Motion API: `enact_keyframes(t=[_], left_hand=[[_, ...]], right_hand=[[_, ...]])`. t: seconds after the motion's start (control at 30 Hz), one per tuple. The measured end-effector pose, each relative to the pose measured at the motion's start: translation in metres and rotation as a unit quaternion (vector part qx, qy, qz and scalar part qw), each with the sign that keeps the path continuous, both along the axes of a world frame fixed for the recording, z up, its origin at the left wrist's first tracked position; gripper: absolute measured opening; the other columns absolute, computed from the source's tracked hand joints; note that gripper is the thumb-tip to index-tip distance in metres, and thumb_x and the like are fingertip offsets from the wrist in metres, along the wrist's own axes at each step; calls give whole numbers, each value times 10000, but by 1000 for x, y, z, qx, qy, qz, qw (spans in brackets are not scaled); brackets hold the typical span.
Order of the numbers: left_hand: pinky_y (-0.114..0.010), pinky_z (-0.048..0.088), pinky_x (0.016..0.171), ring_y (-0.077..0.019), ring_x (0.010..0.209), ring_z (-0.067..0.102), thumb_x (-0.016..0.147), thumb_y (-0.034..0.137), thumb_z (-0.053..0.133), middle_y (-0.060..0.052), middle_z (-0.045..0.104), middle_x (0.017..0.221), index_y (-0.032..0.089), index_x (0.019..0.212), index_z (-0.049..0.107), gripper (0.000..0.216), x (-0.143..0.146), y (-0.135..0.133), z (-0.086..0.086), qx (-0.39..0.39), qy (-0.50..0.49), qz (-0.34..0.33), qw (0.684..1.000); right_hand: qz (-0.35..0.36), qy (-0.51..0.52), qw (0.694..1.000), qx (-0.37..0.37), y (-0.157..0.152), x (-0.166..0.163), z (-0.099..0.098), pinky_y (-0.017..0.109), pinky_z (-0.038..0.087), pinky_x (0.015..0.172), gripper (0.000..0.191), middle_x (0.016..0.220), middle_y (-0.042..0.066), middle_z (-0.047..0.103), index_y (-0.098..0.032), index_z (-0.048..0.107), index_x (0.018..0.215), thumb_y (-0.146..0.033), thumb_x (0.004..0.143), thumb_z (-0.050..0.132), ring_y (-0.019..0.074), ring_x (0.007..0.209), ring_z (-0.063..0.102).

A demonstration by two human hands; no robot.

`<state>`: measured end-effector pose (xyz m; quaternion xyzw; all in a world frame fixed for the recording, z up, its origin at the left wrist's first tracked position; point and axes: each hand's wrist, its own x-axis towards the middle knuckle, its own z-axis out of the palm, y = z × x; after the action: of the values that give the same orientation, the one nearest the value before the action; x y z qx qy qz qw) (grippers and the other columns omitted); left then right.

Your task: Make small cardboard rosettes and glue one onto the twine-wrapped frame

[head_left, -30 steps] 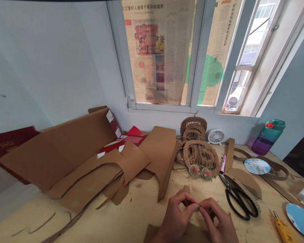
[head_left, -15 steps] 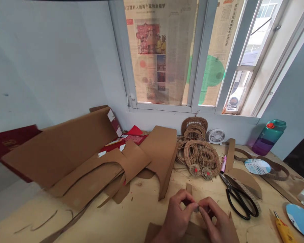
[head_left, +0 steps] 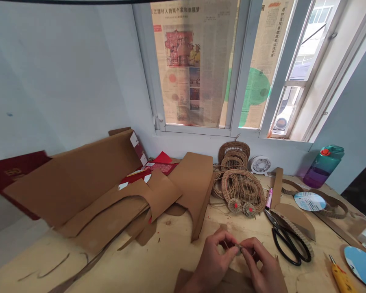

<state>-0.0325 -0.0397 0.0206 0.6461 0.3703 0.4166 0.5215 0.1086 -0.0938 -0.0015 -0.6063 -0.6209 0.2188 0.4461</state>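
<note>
At the bottom centre, my left hand [head_left: 215, 258] and my right hand [head_left: 260, 264] meet fingertip to fingertip. Both are closed in a pinch on a small greyish piece [head_left: 238, 249], mostly covered by the fingers, so its kind cannot be made out. Beneath my wrists lies a piece of brown cardboard [head_left: 183, 278]. A small cardboard scrap [head_left: 223, 227] sits just beyond my left fingers. Black-handled scissors [head_left: 288, 240] rest to the right of my right hand. Farther back are coiled twine pieces [head_left: 242, 183], with two small pleated rosettes [head_left: 235, 205] with red centres in front.
Cut cardboard sheets [head_left: 110, 203] pile up on the left against the wall. On the right lie a yellow glue gun [head_left: 341, 274], a pink marker [head_left: 269, 198] and a blue-white disc [head_left: 310, 201]. A white fan [head_left: 260, 164] and a bottle [head_left: 324, 165] stand at the back.
My fingertips have shifted slightly, and a little more of the greyish piece shows between them. Both hands keep their pinch in nearly the same place.
</note>
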Motion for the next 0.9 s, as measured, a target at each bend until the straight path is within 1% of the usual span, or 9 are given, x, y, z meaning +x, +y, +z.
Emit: enact_keyframes(t=[0.1,0.23,0.33,0.47,0.67,0.8,0.9], left_hand=[[-246,425,660,-165,671,544,695,116,584,-18,617,675,158,684,659,87,0,0,0,13,2,5,1000],[-253,423,669,-168,683,540,708,112,569,-20,612,678,162,671,650,102,0,-2,-2,24,14,11,1000],[-251,421,668,-168,684,538,704,96,558,-17,602,673,162,664,638,111,1,-4,-3,30,16,6,999],[-247,415,657,-162,672,527,702,83,543,-12,594,665,166,643,622,129,0,-3,-1,36,23,7,999],[-255,422,673,-174,709,542,712,84,553,-24,599,701,167,673,632,121,-2,-2,-1,64,28,5,998],[-252,421,655,-175,704,545,686,58,559,-21,595,689,175,651,629,140,-1,-1,-5,83,31,11,996],[-254,418,652,-176,703,546,680,46,556,-22,596,689,176,653,631,153,-1,0,-7,90,39,9,995]], right_hand=[[-17,3,1000,15,1,-1,-9,218,451,618,290,669,-6,608,-228,578,744,-445,888,450,140,621,565],[-13,1,999,32,2,-1,-14,223,447,609,317,664,-3,599,-231,571,721,-462,889,434,139,605,553],[-18,-7,999,32,1,-1,-14,220,435,589,316,646,-12,576,-229,559,700,-465,880,448,134,586,537],[-20,-2,1000,8,0,-3,-10,219,426,596,309,643,-20,546,-226,552,704,-456,881,445,132,592,524],[-2,3,1000,-1,1,-3,-5,213,427,609,299,656,-18,545,-222,599,789,-465,882,452,134,622,517],[3,-10,1000,5,3,1,-8,210,425,601,309,662,-14,564,-219,602,763,-461,885,455,133,615,517],[21,-22,1000,-3,4,4,-12,208,426,591,307,655,-14,572,-220,594,736,-454,884,460,132,608,525]])
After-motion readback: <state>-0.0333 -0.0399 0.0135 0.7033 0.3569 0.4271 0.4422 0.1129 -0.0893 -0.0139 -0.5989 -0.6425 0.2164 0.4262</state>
